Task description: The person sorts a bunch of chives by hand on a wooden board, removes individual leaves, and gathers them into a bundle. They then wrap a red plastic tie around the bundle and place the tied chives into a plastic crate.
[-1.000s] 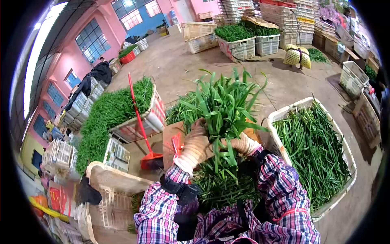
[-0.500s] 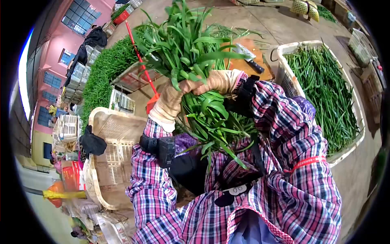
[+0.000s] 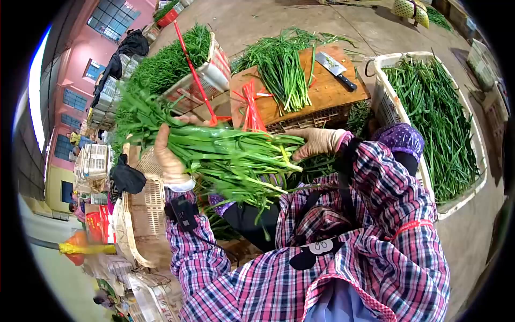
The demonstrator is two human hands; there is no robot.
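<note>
Greens bundle (image 3: 225, 150): held nearside of chopping board (image 3: 330, 102) | leaves (image 3: 140, 115) clasped by left hand (image 3: 168, 153), fingers wrapped round, apparently for support | stems (image 3: 281, 156) met by right hand (image 3: 320, 143), pinch indeterminate

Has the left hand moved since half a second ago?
Yes. Against the long red handle, the left hand has shifted leftward: it was right of the handle's lower end, and is now left of it.

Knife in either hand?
No, the knife lies on the board, while the left hand holds greens and the right hand is at their stem ends.
</note>
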